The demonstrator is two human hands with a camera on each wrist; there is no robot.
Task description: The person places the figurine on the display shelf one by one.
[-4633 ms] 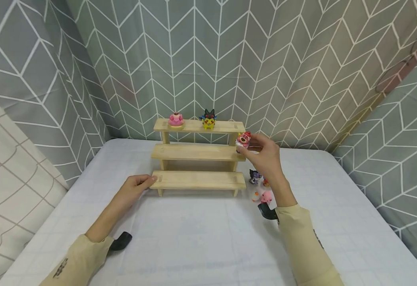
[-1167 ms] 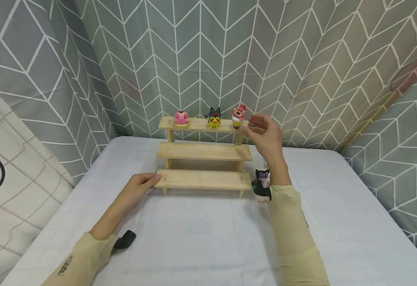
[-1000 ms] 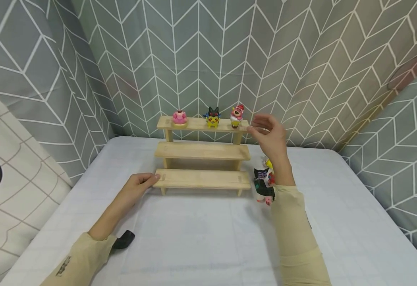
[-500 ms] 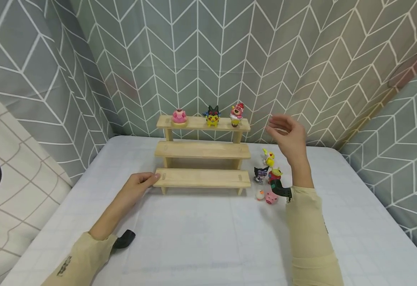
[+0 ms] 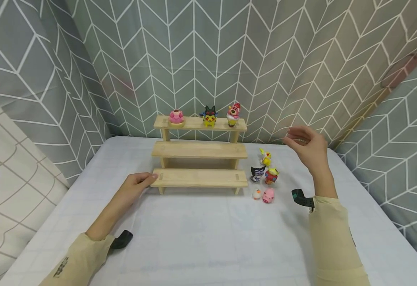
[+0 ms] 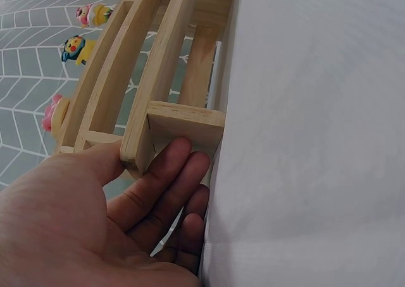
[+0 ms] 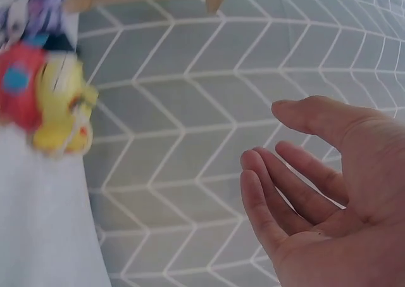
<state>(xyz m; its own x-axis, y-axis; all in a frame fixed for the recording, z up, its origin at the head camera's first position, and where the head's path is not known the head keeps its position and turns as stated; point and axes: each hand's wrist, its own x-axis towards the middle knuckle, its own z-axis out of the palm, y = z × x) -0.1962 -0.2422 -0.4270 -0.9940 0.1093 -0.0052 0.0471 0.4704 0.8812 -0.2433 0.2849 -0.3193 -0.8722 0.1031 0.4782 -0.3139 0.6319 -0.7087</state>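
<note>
My left hand [image 5: 137, 188] holds the left end of the lowest step of a three-tier wooden display stand [image 5: 199, 177]. In the left wrist view the thumb lies at the plank's edge, with the fingers [image 6: 168, 173] curled below it. On the top step stand a pink figurine on a tan base [image 5: 176, 117], a yellow figurine with a dark hood [image 5: 209, 118] and a pink bear figurine in a red hat [image 5: 233, 115]. Right of the stand my right hand [image 5: 310, 149] is raised, fingers loosely bent, holding nothing.
Several more figurines stand right of the stand: a yellow-and-white one [image 5: 266, 159], a black-and-purple one [image 5: 257, 174], a red-and-yellow one [image 5: 271, 176], a small white one [image 5: 256, 194] and a pink pig [image 5: 268, 196]. A patterned curtain [image 5: 201, 59] hangs behind the white-covered table [image 5: 194, 238].
My right hand set the pink bear figurine on the top step's right end, let go and moved away to the right, uncovering the figurines on the table. My left hand stayed on the stand.
</note>
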